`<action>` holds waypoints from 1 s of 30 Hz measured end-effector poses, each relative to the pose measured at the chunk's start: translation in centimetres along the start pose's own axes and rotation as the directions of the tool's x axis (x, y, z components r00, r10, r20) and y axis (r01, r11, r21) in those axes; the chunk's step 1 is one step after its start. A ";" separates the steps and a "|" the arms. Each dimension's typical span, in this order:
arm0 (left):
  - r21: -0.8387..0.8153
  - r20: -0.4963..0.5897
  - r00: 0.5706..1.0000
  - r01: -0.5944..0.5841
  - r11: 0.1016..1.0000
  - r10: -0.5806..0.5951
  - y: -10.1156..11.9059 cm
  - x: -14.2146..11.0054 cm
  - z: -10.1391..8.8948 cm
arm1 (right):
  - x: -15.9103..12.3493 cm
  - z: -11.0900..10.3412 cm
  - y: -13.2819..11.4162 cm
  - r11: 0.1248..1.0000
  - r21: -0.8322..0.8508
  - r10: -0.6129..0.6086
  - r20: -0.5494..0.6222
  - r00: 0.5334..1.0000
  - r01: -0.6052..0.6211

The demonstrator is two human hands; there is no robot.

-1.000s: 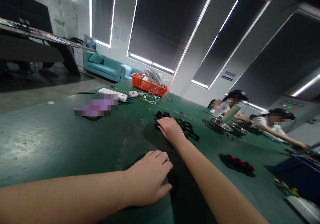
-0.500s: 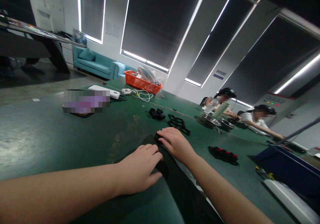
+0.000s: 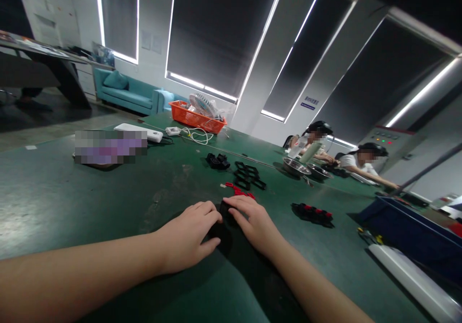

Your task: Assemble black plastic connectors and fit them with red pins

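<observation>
My right hand has its fingertips and thumb closed around a small black block-like part, much of it hidden by the fingers. Close to its left side is my left hand, fingers bent slightly and thumb held apart, with nothing visible in its grip. Whether its fingertips touch the black part I cannot tell. Just beyond my right hand lie red plastic pieces. Farther back are several black rectangular frames and a cluster of black parts. A black piece with red inserts rests to the right.
On the green table are a white power bank, a white cable and an orange basket with a fan. At right stand metal bowls, a blue bin and two people working.
Both hands have shifted slightly, and the red pieces now show beyond my right hand. A dark sheet-like thing with a pale edge under my right forearm is no longer visible. The view has shifted somewhat.
</observation>
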State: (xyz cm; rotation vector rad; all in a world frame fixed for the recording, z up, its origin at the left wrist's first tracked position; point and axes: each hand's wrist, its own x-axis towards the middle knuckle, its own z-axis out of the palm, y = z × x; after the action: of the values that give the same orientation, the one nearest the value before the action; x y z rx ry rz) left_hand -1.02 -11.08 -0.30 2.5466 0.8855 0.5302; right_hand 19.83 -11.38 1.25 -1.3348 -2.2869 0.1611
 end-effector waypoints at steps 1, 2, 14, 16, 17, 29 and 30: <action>-0.002 -0.002 1.000 0.012 1.000 -0.012 0.0 0.0 0.0 | -0.1 0.2 0.1 1.000 0.015 0.008 -0.002 1.000 -0.008; -0.005 -0.007 1.000 0.021 1.000 -0.021 0.0 0.0 0.0 | -0.2 0.3 0.1 0.999 0.030 0.016 -0.002 1.000 -0.016; 0.059 0.016 0.999 0.047 0.997 -0.048 -0.4 0.0 0.4 | -1.5 0.4 0.6 0.985 0.127 0.115 0.005 0.993 -0.114; 0.081 0.017 0.999 0.039 0.996 -0.041 -0.4 0.0 0.5 | -1.6 0.4 0.7 0.984 0.138 0.118 0.000 0.993 -0.117; 0.090 0.020 0.999 0.031 0.996 -0.033 -0.4 0.1 0.5 | -1.6 0.5 0.7 0.983 0.145 0.119 -0.005 0.993 -0.117; 0.114 0.034 0.998 -0.052 0.992 0.049 -0.9 0.0 0.8 | -1.8 0.4 0.1 0.961 0.232 0.156 0.008 0.988 -0.154; 0.113 0.029 0.998 -0.054 0.992 0.051 -0.9 0.0 0.8 | -1.8 0.4 0.0 0.959 0.237 0.159 0.010 0.987 -0.156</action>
State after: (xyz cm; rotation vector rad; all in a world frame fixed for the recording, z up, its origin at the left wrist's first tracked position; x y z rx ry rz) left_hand -1.15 -10.61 -1.44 2.6795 0.8651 0.4740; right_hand 20.38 -12.83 0.31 -1.3855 -2.0762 0.4658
